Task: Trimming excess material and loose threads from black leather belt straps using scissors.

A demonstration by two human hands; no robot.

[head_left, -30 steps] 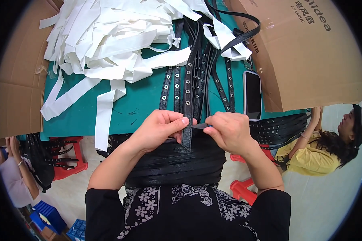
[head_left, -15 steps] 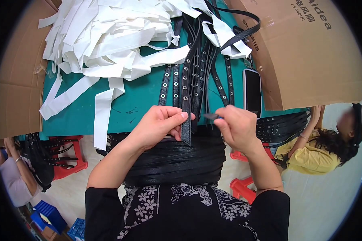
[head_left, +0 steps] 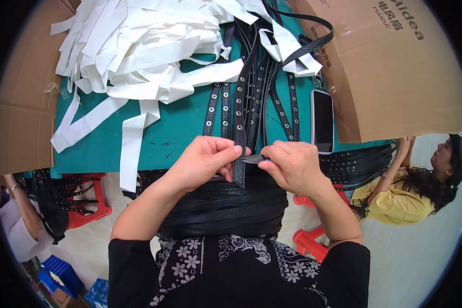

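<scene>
A black leather-look strap with a row of metal eyelets hangs over the near table edge, its slanted end pointing toward me. My left hand pinches it just above that end between thumb and fingers. In my right hand is a pair of small thread snips, with pointed metal blades and a bit of blue showing. Their tips are at the strap's right edge, close to my left fingertips. The fist hides most of the handles. More eyeleted black straps lie behind on the green table top.
White fabric strips are heaped at the far left. A phone lies right of the straps. Cardboard boxes flank the table. A thick bundle of black straps rests across my lap. Co-workers sit at both sides, near red stools.
My right hand has moved left and slightly down, bringing the snips from a gap away to the strap's edge. My left hand keeps its pinch, with the strap shifted slightly.
</scene>
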